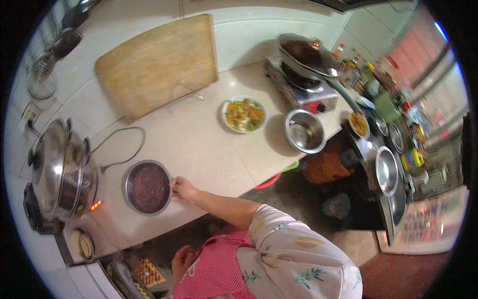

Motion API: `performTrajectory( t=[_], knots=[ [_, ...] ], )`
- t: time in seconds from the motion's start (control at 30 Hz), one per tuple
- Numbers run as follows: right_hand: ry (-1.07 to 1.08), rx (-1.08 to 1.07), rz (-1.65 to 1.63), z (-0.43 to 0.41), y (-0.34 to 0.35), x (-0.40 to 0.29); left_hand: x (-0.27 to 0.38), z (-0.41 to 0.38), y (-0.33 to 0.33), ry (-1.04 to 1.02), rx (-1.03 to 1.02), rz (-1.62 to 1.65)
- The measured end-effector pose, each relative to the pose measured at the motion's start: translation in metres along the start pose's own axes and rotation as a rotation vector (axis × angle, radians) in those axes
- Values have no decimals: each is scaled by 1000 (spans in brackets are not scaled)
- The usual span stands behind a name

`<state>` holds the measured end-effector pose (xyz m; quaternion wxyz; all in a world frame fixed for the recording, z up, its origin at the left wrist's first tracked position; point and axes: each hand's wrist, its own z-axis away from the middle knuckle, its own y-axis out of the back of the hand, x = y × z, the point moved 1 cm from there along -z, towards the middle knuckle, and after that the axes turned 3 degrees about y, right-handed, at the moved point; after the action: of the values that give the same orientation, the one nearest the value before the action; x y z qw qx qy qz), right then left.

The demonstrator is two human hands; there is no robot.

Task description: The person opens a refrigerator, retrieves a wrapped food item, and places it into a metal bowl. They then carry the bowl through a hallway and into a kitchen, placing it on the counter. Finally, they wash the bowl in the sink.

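My right hand (183,190) grips the right rim of a round stainless steel bowl (127,190) on the light countertop (198,157). Dark purplish-red food (149,188), possibly porridge or beans, fills much of the bowl. Left of it stands a tall lidded steel steamer pot (56,168) with red lights glowing near its base. My left hand (183,259) hangs low beside the pink apron (213,267), below the counter's front edge. It touches no object that I can make out, and its fingers are partly hidden and blurred.
A plate of mixed vegetables (244,114) and a steel basin (304,130) stand farther right. Behind them, a lidded wok (306,56) rests on a portable gas stove (313,97). A wooden cutting board (160,67) leans against the wall. A power cord (140,144) loops over the counter.
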<state>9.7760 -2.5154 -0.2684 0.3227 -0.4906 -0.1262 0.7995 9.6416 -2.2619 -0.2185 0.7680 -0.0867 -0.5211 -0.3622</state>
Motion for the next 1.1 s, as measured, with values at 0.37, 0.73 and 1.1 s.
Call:
performTrajectory(
  t=[0.37,0.73,1.1],
  knots=[
    [188,282,-53,75,92,-7,28,-134,-37,184,-276,833],
    [429,591,-523,285,261,-8,20,-175,-57,89,-53,867],
    [1001,1448,-1111,604,600,-44,37,-127,-283,382,29,918]
  ],
)
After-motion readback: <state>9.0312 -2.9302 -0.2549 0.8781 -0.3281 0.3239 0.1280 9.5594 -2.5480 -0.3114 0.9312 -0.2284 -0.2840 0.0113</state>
